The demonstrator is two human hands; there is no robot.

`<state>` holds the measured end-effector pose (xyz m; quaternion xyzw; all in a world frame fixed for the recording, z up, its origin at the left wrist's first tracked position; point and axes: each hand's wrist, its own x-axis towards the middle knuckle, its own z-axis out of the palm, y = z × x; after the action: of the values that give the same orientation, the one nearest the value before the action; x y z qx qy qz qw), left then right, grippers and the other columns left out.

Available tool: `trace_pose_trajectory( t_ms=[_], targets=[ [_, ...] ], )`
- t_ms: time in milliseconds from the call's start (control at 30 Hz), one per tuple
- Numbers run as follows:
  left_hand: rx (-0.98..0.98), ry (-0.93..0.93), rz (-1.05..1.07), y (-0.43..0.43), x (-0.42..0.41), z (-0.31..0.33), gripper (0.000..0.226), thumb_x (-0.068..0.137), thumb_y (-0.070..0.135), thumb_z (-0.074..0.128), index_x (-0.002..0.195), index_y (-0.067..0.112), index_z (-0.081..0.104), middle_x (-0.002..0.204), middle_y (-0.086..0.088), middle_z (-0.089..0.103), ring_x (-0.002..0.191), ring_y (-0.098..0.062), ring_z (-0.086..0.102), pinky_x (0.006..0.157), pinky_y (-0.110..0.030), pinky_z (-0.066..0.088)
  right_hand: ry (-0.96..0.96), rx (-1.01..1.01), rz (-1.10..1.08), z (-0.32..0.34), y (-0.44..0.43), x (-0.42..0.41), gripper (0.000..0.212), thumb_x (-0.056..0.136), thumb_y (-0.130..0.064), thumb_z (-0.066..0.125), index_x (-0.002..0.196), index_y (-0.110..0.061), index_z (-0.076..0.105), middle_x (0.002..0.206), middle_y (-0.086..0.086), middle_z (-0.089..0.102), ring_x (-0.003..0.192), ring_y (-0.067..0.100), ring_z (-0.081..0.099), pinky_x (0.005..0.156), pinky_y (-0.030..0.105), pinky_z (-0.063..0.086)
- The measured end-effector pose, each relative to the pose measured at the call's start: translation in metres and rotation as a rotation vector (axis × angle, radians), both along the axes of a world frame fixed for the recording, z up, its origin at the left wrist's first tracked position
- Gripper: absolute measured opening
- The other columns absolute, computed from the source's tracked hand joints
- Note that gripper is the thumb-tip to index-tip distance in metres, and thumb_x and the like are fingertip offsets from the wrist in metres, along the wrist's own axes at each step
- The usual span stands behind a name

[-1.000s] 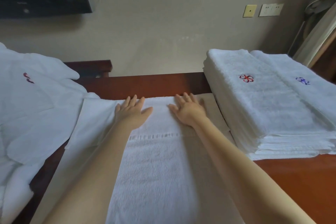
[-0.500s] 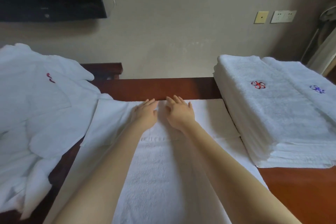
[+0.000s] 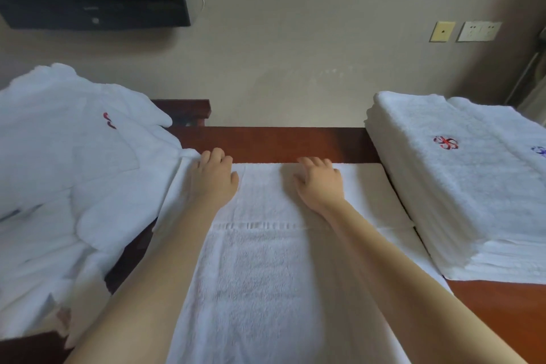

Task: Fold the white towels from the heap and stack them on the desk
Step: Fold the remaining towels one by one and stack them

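A good share of the work looks done: a tall stack (image 3: 461, 192) of folded towels sits on the desk (image 3: 280, 142) at the right of the frame, while a rumpled heap (image 3: 74, 174) waits at the left. 1 towel (image 3: 260, 275) lies spread in the lower middle, and the left hand (image 3: 214, 176) and right hand (image 3: 320, 185) both curl their fingers over its far edge, seemingly gripping it. I'd judge this fold, the stacking and the whole heap remain.
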<state>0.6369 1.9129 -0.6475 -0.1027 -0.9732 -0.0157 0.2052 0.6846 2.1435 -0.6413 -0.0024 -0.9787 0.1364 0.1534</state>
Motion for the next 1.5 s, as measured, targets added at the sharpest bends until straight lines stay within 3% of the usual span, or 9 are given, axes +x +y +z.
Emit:
trace_pose_trajectory(
  t_ms=[100,167,267,433,567,667,800,933,1500],
  targets=[
    [0.110,-0.105,0.008,0.008,-0.009,0.014,0.029,0.096,0.018,0.046,0.120,0.006,0.057,0.125,-0.006,0.045,0.085,-0.023,0.057,0.072,-0.038,0.055,0.030,0.002,-0.098,0.013,0.031,-0.007,0.035,0.093,-0.029,0.047,0.125,-0.015,0.052,0.118,0.005,0.054,0.104,0.029,0.050,0.076,0.036,0.039],
    [0.094,-0.283,0.105,0.009,-0.020,0.021,0.035,0.097,0.015,0.042,0.130,0.008,0.049,0.138,-0.006,0.038,0.096,-0.026,0.059,0.079,-0.040,0.055,-0.111,-0.028,-0.147,0.019,0.052,-0.012,0.035,0.092,-0.028,0.046,0.123,-0.013,0.050,0.116,0.007,0.048,0.090,0.030,0.053,0.066,0.033,0.040],
    [0.000,-0.459,0.209,0.004,-0.035,0.023,0.042,0.096,0.014,0.038,0.137,0.010,0.041,0.142,-0.010,0.035,0.117,-0.031,0.050,0.092,-0.043,0.050,-0.279,0.025,-0.189,0.022,0.070,-0.018,0.040,0.092,-0.034,0.046,0.126,-0.014,0.049,0.124,0.009,0.044,0.098,0.034,0.057,0.068,0.032,0.040],
    [-0.061,-0.460,0.233,-0.011,-0.043,0.029,0.029,0.088,0.018,0.040,0.110,0.008,0.055,0.111,-0.010,0.056,0.096,-0.027,0.057,0.087,-0.041,0.052,-0.279,-0.020,-0.207,0.027,0.081,-0.025,0.029,0.087,-0.026,0.050,0.111,-0.012,0.058,0.115,0.009,0.051,0.097,0.032,0.056,0.068,0.030,0.039],
    [0.041,-0.482,0.250,-0.012,-0.040,0.040,0.035,0.090,0.015,0.043,0.121,0.006,0.055,0.110,-0.011,0.059,0.093,-0.028,0.060,0.084,-0.037,0.054,-0.261,-0.026,-0.193,0.038,0.088,-0.026,0.020,0.087,-0.025,0.053,0.099,-0.010,0.058,0.106,0.007,0.054,0.091,0.029,0.056,0.069,0.030,0.043],
    [0.237,-0.417,0.242,-0.014,-0.038,0.055,0.027,0.087,0.004,0.045,0.113,0.004,0.054,0.086,-0.008,0.052,0.074,-0.026,0.063,0.069,-0.034,0.058,-0.176,-0.074,-0.215,0.056,0.089,-0.026,0.016,0.088,-0.026,0.052,0.094,-0.012,0.054,0.092,0.005,0.058,0.080,0.026,0.054,0.062,0.028,0.041],
    [0.267,-0.206,0.207,-0.013,-0.035,0.093,0.020,0.086,0.004,0.045,0.104,0.010,0.049,0.104,-0.015,0.060,0.094,-0.036,0.060,0.085,-0.042,0.052,0.061,-0.103,-0.227,0.085,0.086,-0.026,0.019,0.089,-0.024,0.054,0.097,-0.007,0.057,0.088,0.010,0.062,0.079,0.029,0.055,0.062,0.030,0.038],
    [0.278,-0.072,0.193,-0.012,-0.027,0.116,0.017,0.086,0.001,0.044,0.101,0.006,0.049,0.106,-0.020,0.060,0.099,-0.038,0.058,0.083,-0.041,0.049,0.215,-0.121,-0.212,0.106,0.084,-0.021,0.021,0.095,-0.024,0.055,0.100,-0.004,0.058,0.099,0.015,0.061,0.091,0.034,0.059,0.070,0.033,0.035],
    [0.484,0.134,0.032,-0.035,0.123,0.084,0.014,0.093,0.006,0.047,0.097,-0.003,0.057,0.092,-0.015,0.054,0.083,-0.028,0.052,0.066,-0.032,0.039,0.377,-0.396,-0.145,0.088,0.063,0.133,0.016,0.089,-0.016,0.063,0.100,-0.005,0.062,0.104,0.009,0.063,0.091,0.027,0.061,0.069,0.031,0.042]
  ],
)
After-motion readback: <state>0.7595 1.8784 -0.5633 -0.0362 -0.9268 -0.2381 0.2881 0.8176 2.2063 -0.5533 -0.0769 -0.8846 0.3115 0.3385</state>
